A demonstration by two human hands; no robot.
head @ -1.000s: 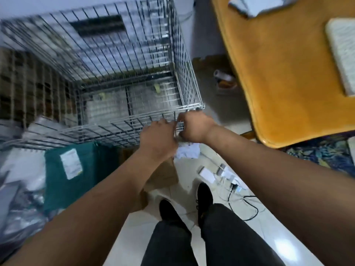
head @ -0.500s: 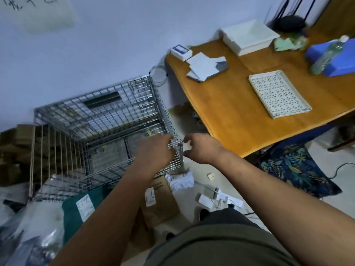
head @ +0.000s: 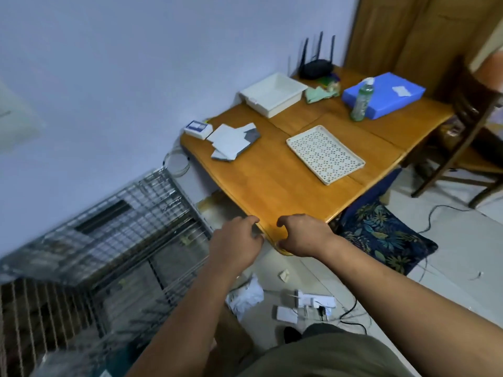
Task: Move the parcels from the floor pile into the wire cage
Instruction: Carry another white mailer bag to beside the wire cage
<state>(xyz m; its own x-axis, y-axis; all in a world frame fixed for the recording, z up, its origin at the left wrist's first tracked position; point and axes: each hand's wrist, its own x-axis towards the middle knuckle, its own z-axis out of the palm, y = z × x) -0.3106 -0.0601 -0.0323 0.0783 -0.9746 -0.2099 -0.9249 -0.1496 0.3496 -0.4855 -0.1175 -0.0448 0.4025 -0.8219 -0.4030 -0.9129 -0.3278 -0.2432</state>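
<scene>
The wire cage stands against the wall at the lower left, blurred by motion. My left hand hovers just right of its near corner, fingers curled and apart, holding nothing. My right hand is beside it, in front of the table's rounded corner, also empty with fingers bent. A white crumpled parcel bag lies on the floor below my hands. A brown cardboard parcel shows between my forearms. The rest of the floor pile is mostly out of frame at the bottom left.
A wooden table fills the centre right, bearing a perforated tray, white bin, blue box, bottle, router and papers. A chair stands right. A floral cushion, power strip and cables lie on the floor.
Both hands have let go of the cage's near corner and lifted away to the right. The view has swung up and right, so the table now fills the centre.
</scene>
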